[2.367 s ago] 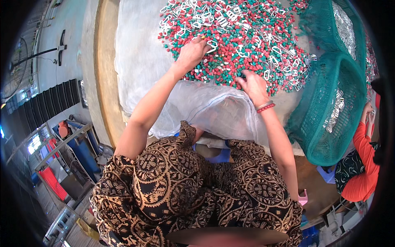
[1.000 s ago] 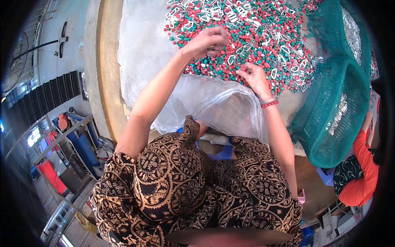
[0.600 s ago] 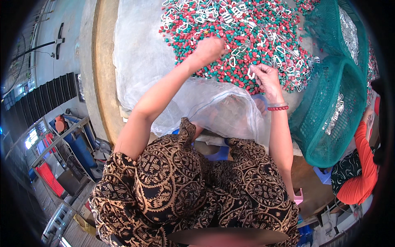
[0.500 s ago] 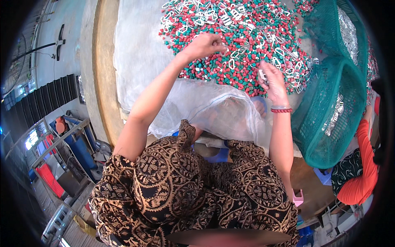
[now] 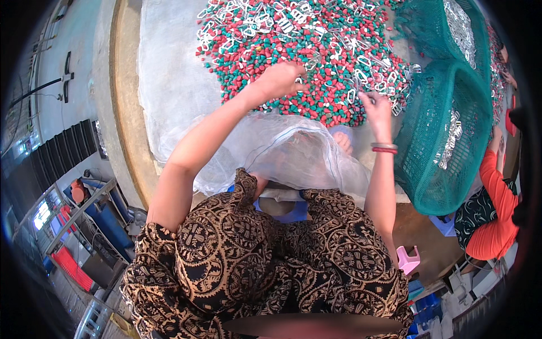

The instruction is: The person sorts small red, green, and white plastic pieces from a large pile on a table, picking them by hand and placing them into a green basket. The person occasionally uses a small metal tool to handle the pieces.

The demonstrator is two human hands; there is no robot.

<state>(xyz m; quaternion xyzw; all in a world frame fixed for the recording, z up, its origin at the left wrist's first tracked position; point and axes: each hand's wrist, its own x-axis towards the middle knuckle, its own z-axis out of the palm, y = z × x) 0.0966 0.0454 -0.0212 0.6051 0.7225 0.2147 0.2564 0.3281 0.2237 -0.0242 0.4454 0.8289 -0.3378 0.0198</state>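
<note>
Left hand [image 5: 282,80] over red and green chips [image 5: 327,96], fingers curled; cannot tell if grip is together or clamped on anything. Right hand [image 5: 378,113] at the pile's near right part, fingertips near a pale buckle [image 5: 351,96]; grip too small to read, cannot tell if apart or together. More buckles scattered on the chips, many at far side. Sheer net [image 5: 265,144] on the near side. Green baskets [image 5: 423,183] at right, pale pieces inside.
</note>
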